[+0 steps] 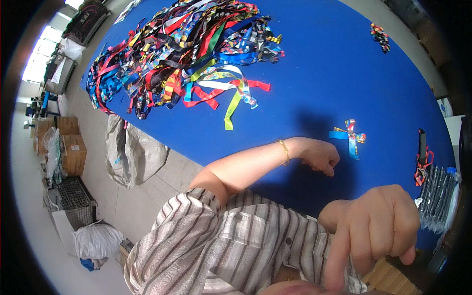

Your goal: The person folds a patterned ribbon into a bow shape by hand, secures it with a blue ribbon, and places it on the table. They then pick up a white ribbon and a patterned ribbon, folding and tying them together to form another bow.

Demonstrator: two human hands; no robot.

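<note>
My left hand point(322, 156), with a gold-coloured bracelet point(283, 151) at its wrist, is loosely closed just above the blue tabletop point(305, 88). Nothing shows sticking out of its fingers. Closest to it lies a small tangle of printed ribbon straps point(352, 137), a light blue piece among them. My right hand point(378, 228) is raised near the camera, knuckles up. Most of its fingers curl inward and one stretches downward; no object is seen in it, though its palm is hidden.
A big heap of multicoloured straps point(172, 54) covers the far left. Another small bundle point(379, 38) lies far right. Black plastic-wrapped packets point(435, 199) and red-handled scissors point(424, 157) are at the right edge. Left, on the floor, are a pale sack point(130, 152) and cardboard boxes point(73, 153).
</note>
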